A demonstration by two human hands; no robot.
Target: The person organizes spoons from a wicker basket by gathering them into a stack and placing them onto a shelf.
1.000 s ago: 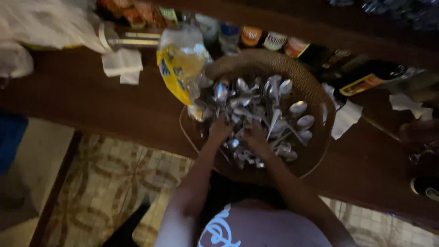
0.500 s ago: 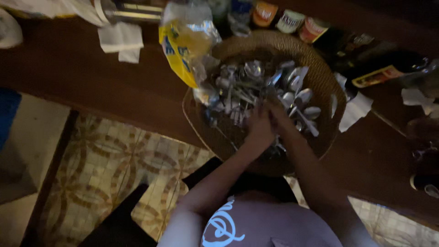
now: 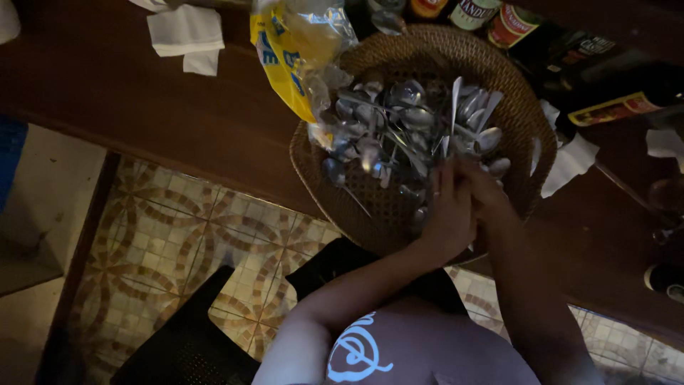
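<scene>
Head view, looking down: both hands are in a round woven basket (image 3: 399, 214) that sits at the edge of a dark wooden counter (image 3: 178, 121). The basket holds a heap of metal spoons (image 3: 406, 125), piled loosely and pointing every way. The left hand (image 3: 447, 221) lies over the near right part of the heap, fingers curled down among the spoons; the right hand (image 3: 491, 196) is pressed close beside it, the two touching. Whether either hand has closed on a spoon I cannot tell (the light is dim and the fingers hide what is under them). A yellow and clear plastic bag (image 3: 299, 50) leans over the basket's far left rim, touching the spoons there. White paper napkins (image 3: 187, 36) lie on the counter well to the left, and another napkin (image 3: 570, 160) sits just beside the basket's right rim. Bottles (image 3: 605, 107) stand and lie behind the basket. Below the counter's edge is a patterned tile floor (image 3: 185, 235).
</scene>
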